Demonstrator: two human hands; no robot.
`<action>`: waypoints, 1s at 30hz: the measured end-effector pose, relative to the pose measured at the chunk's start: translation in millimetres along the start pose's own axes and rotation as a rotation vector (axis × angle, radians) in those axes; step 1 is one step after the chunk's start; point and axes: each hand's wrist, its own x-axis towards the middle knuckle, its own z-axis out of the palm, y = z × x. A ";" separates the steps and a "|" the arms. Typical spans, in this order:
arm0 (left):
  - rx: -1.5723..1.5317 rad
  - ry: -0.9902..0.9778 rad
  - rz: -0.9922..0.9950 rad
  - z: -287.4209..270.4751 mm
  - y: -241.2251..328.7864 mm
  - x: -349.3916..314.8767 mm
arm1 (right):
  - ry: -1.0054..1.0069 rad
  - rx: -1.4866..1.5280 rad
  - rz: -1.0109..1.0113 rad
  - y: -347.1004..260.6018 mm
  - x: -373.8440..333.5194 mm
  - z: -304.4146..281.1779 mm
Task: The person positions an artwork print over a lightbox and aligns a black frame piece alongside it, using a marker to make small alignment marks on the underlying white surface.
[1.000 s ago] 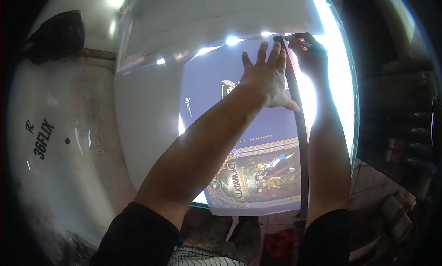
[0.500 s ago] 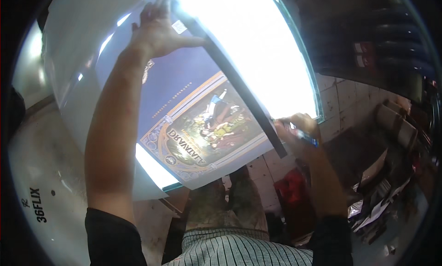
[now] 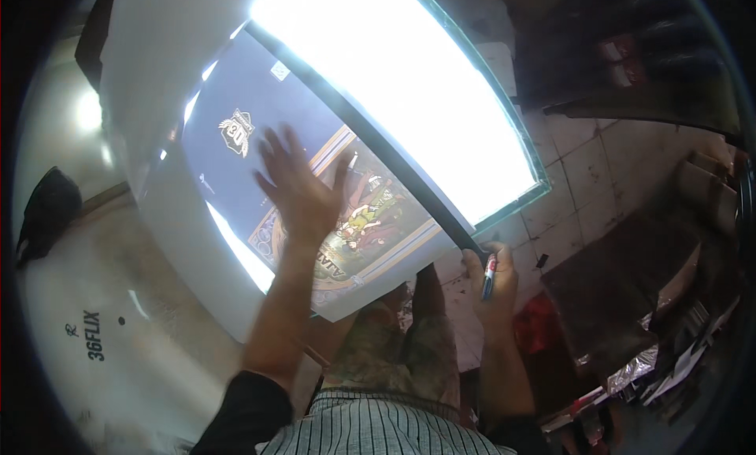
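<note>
Their spread-fingered left hand (image 3: pixel 303 193) had moved down the blue sheet (image 3: pixel 299 104) on the worktop (image 3: pixel 409 92), clear of the black strip (image 3: pixel 409 178), which a tug by the right hand (image 3: pixel 503 280), gripping a pen (image 3: pixel 488 278), could skew.

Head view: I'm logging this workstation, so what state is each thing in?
Glass-topped light table: lit.
Large blue printed sheet: spread out, near edge extending past the lit area.
Long straight black strip: lying along the sheet's right side.
Slim red, white and blue pen-like tool: held; tip unclear.
Bare left hand: open, fingers spread over the sheet, blurred.
Bare right hand: closed around the tool, at the strip's near end.
</note>
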 end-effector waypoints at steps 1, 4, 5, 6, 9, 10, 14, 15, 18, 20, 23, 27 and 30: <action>0.001 -0.044 -0.017 0.6 8.9 -18.5 | -0.070 0.265 0.137 -1.6 -2.7 9.3; 0.026 -0.073 0.123 -4.7 27.3 -24.5 | -0.147 0.203 0.196 6.1 -12.8 -10.4; -0.008 -0.146 0.220 -8.5 36.2 -19.9 | -0.106 0.208 0.206 15.1 -17.7 -27.8; -0.010 -0.229 0.306 -12.6 38.8 -12.9 | -0.062 0.213 0.219 25.2 -25.2 -46.1; 0.010 -0.306 0.605 -17.3 27.6 7.9 | -0.092 0.131 0.189 65.6 -38.8 -99.0; 0.013 -0.292 0.605 -18.0 21.6 17.1 | -0.115 0.123 0.231 78.7 -44.4 -106.4; -0.042 -0.364 0.964 -20.2 4.1 54.3 | -0.171 0.256 0.373 78.0 -51.0 -122.6; -0.033 -0.396 1.131 -20.2 -1.5 65.4 | -0.189 0.298 0.399 78.9 -53.5 -121.3; -0.054 -0.441 1.310 -20.8 -25.5 75.2 | -0.252 0.341 0.442 77.0 -51.8 -116.5; -0.053 -0.401 1.288 -22.8 -41.1 72.5 | -0.287 0.311 0.369 87.1 -52.7 -101.8; -0.042 -0.148 0.873 -21.8 -54.6 59.0 | -0.295 0.286 0.342 78.8 -58.7 -77.9; -0.063 0.102 0.456 -19.9 -59.7 77.0 | -0.298 0.443 0.402 82.9 -69.4 -53.9; -0.097 0.099 0.406 -16.4 -58.1 89.6 | -0.261 0.432 0.387 80.3 -70.8 -42.7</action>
